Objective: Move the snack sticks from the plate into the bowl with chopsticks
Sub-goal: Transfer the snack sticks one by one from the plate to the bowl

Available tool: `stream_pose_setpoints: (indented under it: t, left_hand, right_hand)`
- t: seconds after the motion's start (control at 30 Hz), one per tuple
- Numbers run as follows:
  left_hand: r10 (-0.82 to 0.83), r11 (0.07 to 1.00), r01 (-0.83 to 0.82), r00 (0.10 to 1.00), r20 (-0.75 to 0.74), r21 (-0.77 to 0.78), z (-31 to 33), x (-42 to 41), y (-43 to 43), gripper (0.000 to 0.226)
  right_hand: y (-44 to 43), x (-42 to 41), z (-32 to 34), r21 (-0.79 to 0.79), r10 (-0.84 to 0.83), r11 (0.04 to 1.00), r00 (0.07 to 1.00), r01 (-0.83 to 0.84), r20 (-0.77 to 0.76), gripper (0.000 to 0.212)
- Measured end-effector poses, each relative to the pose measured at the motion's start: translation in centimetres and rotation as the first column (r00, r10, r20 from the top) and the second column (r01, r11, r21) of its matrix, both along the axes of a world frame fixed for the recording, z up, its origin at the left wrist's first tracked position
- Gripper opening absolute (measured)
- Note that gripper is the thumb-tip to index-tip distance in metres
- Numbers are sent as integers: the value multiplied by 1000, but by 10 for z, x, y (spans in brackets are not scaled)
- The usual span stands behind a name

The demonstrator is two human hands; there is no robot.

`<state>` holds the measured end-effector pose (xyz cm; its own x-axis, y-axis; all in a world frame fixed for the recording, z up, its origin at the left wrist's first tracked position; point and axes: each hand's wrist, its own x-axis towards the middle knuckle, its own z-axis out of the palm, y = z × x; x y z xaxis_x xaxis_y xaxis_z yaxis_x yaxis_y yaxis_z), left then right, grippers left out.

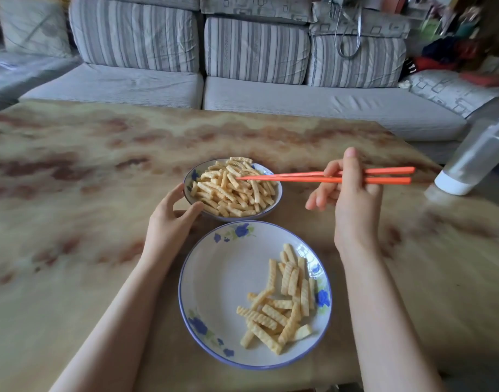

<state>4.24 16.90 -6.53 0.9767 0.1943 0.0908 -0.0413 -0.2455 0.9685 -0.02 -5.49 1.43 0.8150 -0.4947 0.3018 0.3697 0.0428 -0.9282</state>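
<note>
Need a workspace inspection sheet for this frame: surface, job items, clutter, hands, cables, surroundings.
Surface: tan marbled table, glossy.
Job's things: snack sticks remain on the right side of the plate; bowl beyond it is heaped with more; orange chopsticks, tips over the bowl's heap.
Clutter: clear bottle at the table's right edge.
Grippers: left hand holds the bowl's rim; right hand grips the chopsticks.
Cables: nothing seen.
Surroundings: striped grey sofa behind the table; piled belongings far right.
</note>
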Motion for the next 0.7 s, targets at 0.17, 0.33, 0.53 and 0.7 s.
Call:
stream_pose_setpoints:
  t: [0.17, 0.33, 0.53, 0.7]
  left_hand:
    - [0, 1000, 0, 1000, 2, 9, -2, 2, 1, 47]
    - [1, 1000, -1, 1000, 13, -5, -4, 3, 2, 44]
    - [-9, 1000, 9, 1000, 12, -7, -5, 4, 3, 44]
    - [-10, 1000, 10, 1000, 5, -16, -6, 5, 2, 45]
  right_hand:
    - [-29, -18, 13, -105, 151, 982, 987, -156, -60, 45]
    - [-53, -38, 31, -184, 188, 961, 975, -208, -122, 42]
    - [-61, -47, 36, -313, 191, 910, 946, -270, -261, 43]
    - [-54, -39, 28, -298, 241, 893, 918, -337, -315, 47]
